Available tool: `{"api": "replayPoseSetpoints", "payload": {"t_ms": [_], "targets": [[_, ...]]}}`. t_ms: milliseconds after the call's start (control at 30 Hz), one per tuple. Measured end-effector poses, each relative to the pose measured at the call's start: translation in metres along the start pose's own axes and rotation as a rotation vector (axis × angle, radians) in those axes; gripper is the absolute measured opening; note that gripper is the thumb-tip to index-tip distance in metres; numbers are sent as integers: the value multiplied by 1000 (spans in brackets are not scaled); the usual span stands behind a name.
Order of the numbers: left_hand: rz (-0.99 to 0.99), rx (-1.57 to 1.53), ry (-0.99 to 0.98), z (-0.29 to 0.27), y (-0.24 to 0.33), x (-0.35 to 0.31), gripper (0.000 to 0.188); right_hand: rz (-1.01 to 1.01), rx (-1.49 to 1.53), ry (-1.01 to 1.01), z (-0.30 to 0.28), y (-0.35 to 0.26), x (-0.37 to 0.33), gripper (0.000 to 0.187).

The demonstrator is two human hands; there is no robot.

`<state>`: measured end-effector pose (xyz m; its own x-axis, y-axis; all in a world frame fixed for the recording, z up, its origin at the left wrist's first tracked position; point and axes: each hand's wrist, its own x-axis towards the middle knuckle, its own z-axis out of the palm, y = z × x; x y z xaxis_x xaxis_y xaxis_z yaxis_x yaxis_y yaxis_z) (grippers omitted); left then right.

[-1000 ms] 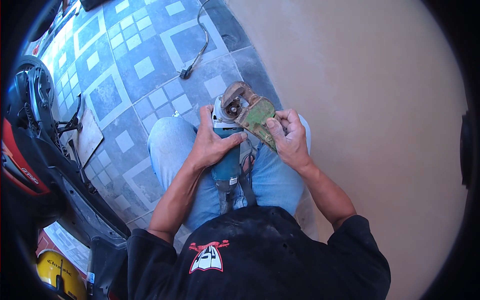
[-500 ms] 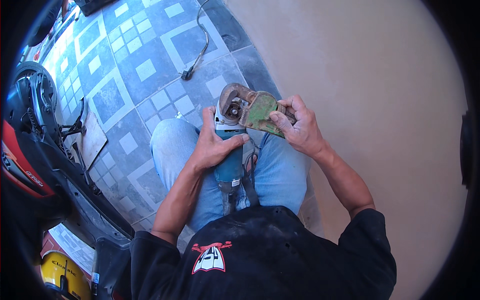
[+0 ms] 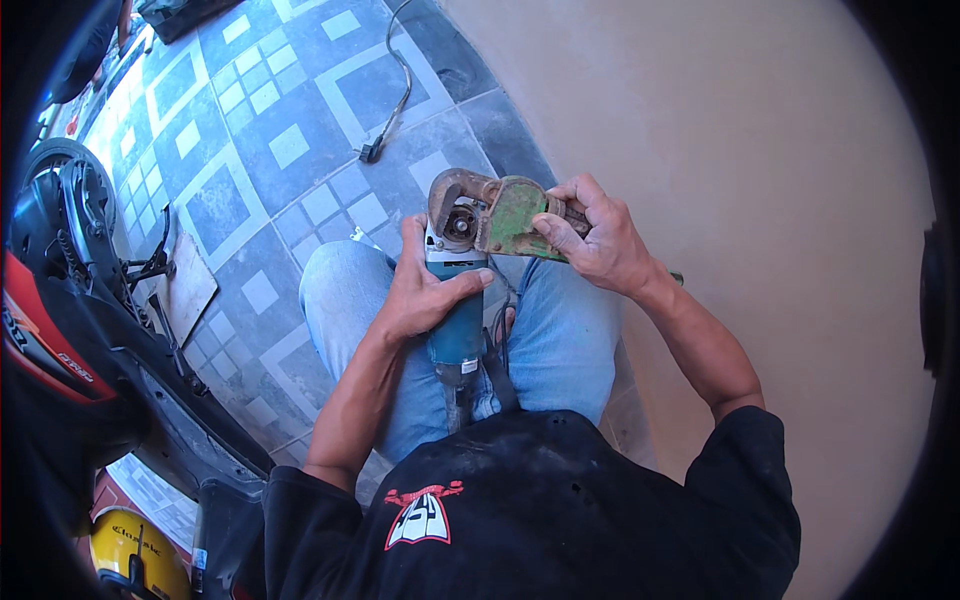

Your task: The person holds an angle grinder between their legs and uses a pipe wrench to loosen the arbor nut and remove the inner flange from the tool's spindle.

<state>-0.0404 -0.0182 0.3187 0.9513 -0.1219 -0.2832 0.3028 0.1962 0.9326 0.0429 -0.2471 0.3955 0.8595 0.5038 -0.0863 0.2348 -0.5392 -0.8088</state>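
An angle grinder with a teal body and silver head lies along my lap, its bare spindle facing up. My left hand is wrapped round the body just below the head, thumb across the front. In my right hand is a worn green and rusty pipe wrench, gripped near its adjusting nut. The wrench's curved jaw reaches over the grinder head beside the spindle; whether it bites on anything I cannot tell. The wrench handle passes behind my right forearm, and its green end peeks out beyond the wrist.
A motorbike stands close on my left, with a yellow helmet below it. A power plug and cord lie on the patterned tile floor ahead. A plain beige wall rises on my right.
My right hand and the pipe wrench have shifted slightly left and turned, the handle end now showing past my forearm. My left hand keeps its hold on the grinder.
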Motion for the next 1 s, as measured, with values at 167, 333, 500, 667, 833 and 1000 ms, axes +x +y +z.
{"api": "replayPoseSetpoints", "payload": {"t_ms": [167, 333, 500, 667, 833, 1000], "targets": [[5, -42, -8, 2, -1, 1, 73, 73, 14, -13, -7, -15, -1, 26], [42, -87, -29, 4, -6, 2, 71, 88, 1, 23, -8, -26, -3, 25], [14, -92, -36, 3, -5, 2, 73, 72, -56, -56, -15, -25, 2, 29], [21, -127, -49, 4, -1, 2, 74, -107, -129, -39, -20, -25, 12, 27], [9, -171, -47, 4, -5, 0, 77, -149, -163, -99, -26, -27, 22, 30], [13, -176, -61, 5, -7, 0, 79, -233, -254, -175, -35, -32, 31, 31]]}}
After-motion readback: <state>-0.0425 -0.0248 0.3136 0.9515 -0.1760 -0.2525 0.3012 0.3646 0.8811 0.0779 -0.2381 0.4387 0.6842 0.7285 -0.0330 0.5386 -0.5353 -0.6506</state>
